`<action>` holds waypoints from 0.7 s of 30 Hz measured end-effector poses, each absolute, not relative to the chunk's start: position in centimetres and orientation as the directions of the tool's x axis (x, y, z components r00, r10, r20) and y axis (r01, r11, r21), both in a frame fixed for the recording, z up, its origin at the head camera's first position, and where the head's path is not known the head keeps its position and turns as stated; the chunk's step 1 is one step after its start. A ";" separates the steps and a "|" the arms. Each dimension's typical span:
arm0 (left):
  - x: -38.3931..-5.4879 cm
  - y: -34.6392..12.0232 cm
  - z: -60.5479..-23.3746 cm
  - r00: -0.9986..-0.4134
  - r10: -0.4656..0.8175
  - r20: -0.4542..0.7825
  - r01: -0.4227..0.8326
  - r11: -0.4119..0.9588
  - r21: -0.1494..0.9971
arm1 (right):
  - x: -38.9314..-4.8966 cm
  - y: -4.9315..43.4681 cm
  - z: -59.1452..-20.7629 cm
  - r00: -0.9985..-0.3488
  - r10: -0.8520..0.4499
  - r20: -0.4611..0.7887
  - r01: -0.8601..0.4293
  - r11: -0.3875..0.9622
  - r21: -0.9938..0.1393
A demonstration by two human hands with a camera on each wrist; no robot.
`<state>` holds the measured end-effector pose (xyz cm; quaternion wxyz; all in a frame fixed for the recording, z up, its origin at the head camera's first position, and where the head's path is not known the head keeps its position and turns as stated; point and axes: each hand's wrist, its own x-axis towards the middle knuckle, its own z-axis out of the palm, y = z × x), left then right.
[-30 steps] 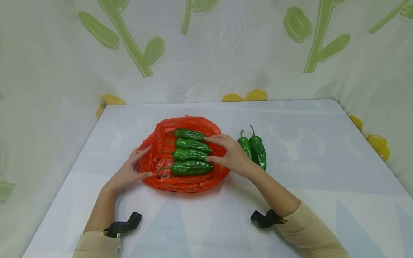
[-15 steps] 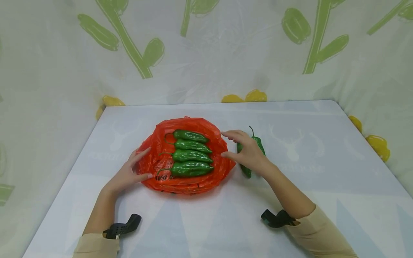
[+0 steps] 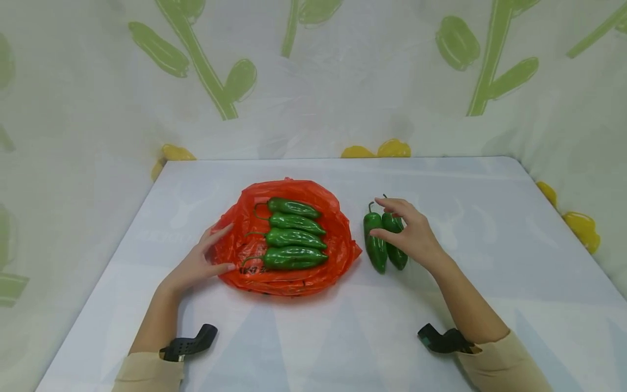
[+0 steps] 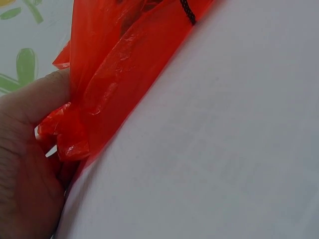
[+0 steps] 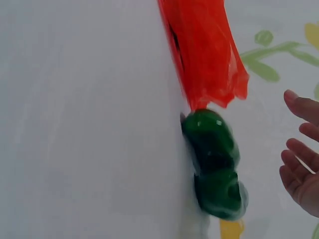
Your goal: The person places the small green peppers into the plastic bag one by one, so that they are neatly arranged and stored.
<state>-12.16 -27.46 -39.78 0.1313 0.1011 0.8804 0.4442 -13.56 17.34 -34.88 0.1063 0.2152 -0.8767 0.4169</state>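
Note:
A red plastic bag (image 3: 294,284) lies spread out, with several green peppers (image 3: 296,238) side by side on it, stems to the left. My left hand (image 3: 203,256) grips the bag's left edge; in the left wrist view crumpled red plastic (image 4: 74,144) sits between its thumb and fingers. Right of the bag, two more green peppers lie side by side: the near-left pepper (image 3: 375,245) and the right pepper (image 3: 398,257), stems pointing away. My right hand (image 3: 409,231) hovers over the right pepper, partly hiding it, thumb and fingers apart and holding nothing.
The pale, faintly printed table (image 3: 313,348) has its far edge against a light curtain (image 3: 362,76) with green and yellow plant prints. A black wrist device (image 3: 191,344) is on the left wrist, and another wrist device (image 3: 446,338) is on the right.
My right hand has left the peppers on the bag and moved right, over the two peppers beside it, one of which now lies turned slightly. The left hand stays at the bag's edge.

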 end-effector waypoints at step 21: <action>-12.3 -27.3 -39.8 -0.945 0.294 -0.146 0.058 0.588 0.807 | -15.1 21.0 -37.8 -0.940 -0.236 0.247 -0.341 0.610 -0.715</action>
